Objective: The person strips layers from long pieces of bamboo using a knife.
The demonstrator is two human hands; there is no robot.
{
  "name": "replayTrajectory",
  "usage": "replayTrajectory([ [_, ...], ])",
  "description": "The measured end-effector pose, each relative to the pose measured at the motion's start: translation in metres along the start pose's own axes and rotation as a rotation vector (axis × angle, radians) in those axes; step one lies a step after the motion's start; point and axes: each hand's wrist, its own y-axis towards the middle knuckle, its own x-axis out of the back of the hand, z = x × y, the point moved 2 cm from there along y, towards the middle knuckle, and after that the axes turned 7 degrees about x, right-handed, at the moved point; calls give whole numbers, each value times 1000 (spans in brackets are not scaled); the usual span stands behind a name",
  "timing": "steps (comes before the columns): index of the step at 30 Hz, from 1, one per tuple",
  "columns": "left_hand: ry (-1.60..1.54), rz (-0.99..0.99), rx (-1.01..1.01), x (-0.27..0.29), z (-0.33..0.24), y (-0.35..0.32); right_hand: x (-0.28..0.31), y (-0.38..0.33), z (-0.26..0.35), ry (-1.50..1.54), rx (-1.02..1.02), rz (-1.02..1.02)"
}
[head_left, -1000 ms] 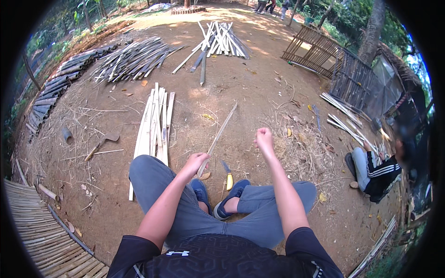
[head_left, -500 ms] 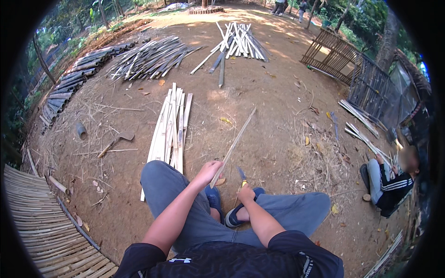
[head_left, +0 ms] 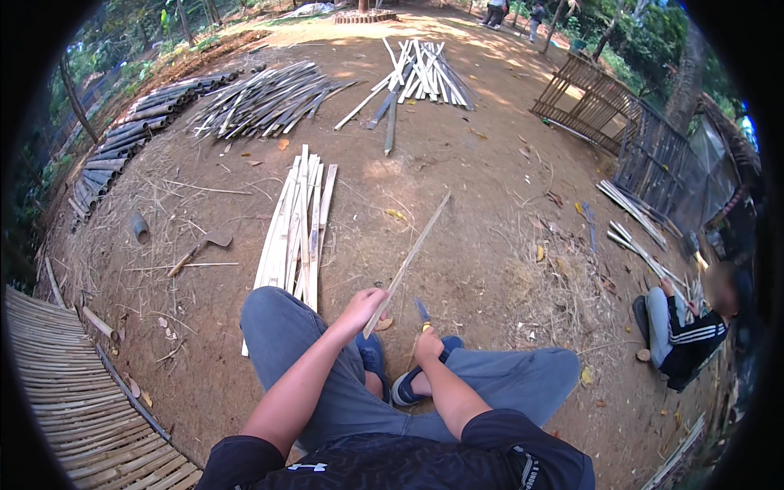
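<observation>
My left hand (head_left: 365,308) is closed round the near part of a long bamboo strip (head_left: 416,248), which slants away from me toward the upper right. In my right hand (head_left: 427,346) is a knife (head_left: 421,312); its yellow handle is in my grip and its dark blade points up and away. Blade and strip are apart, with the knife to the right of the strip's near end. Both hands are between my bent knees, above my shoes. A bundle of pale split bamboo strips (head_left: 298,229) lies on the dirt just beyond my left knee.
Farther off lie a pile of dark strips (head_left: 269,102), a stack of pale strips (head_left: 420,73) and a row of bamboo poles (head_left: 122,139). A hatchet-like tool (head_left: 200,249) lies at left, near a slatted bamboo platform (head_left: 73,392). At right sits a person (head_left: 694,327) holding strips.
My right hand and the knife have shifted slightly left and down. My left hand and the strip have moved slightly left. The seated person's hands have moved a little.
</observation>
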Motion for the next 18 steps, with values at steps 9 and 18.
replayTrajectory([
  [9,25,-39,6,1,0,-8,42,28,-17,622,-327,335],
  [18,180,70,116,-17,9,-11,114,58,-65,657,-159,317],
])
